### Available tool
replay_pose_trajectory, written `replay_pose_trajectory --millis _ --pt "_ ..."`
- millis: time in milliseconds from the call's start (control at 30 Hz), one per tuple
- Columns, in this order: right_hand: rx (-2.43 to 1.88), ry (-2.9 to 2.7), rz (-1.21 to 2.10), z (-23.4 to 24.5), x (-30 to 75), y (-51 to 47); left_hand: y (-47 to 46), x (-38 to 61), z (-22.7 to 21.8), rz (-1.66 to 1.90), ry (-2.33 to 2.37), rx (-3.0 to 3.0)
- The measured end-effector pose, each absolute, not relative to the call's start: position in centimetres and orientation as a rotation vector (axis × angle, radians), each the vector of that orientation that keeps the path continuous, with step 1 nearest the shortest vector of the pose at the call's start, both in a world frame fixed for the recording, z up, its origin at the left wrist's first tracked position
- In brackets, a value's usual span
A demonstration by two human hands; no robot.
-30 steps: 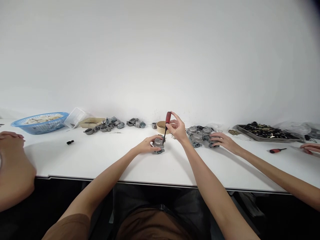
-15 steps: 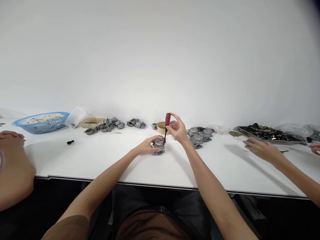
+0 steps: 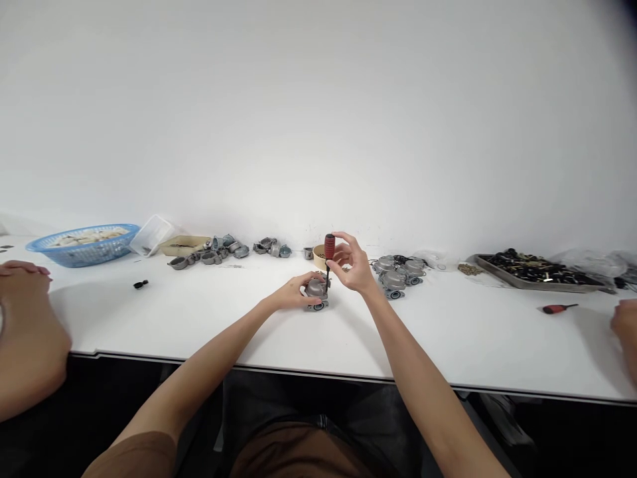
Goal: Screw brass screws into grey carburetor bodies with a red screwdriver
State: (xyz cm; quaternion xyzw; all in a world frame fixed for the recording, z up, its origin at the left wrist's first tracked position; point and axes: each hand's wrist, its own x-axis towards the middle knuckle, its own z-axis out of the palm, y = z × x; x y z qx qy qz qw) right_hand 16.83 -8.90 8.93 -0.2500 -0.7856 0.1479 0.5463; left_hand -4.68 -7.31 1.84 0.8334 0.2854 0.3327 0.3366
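Observation:
My left hand is closed around a grey domed metal housing that rests on the white table. Between the thumb and fingers of my right hand is a screwdriver with a red and black handle. It stands nearly upright, its dark shaft pointing down at the right edge of the housing. Whatever lies under the tip is too small to make out. To the right of my right hand sits a group of similar grey housings. Behind the screwdriver is a round tan container.
Loose grey metal parts lie along the wall, near a blue basket and a yellowish tray. Rightward are a metal tray of dark parts and another screwdriver. Co-workers' hands show at both side edges.
My right hand and the screwdriver have dipped slightly, and the handle has shifted a little left. The co-worker's arm on the right has drawn back, uncovering the other screwdriver.

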Motion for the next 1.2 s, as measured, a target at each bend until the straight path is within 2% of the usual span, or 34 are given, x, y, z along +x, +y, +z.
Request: replay_pose_trajectory --millis 467,767,1000,1200 --pt "-0.591 -1.938 0.2 8.9 16.2 -9.9 -7.3 -4.5 1.8 0.857 0.805 2.167" --pt "-0.608 -1.742 0.481 9.0 15.8 -9.3 -7.3 -4.6 1.9 0.858 0.758 2.185" --pt "-0.74 -1.765 0.316 9.1 15.8 -8.9 -7.8 -4.0 1.9 0.833 0.736 2.216" --pt "-0.554 -1.75 0.577 9.1 16.1 -8.7 -7.8 -3.5 1.5 0.821 0.854 2.21"
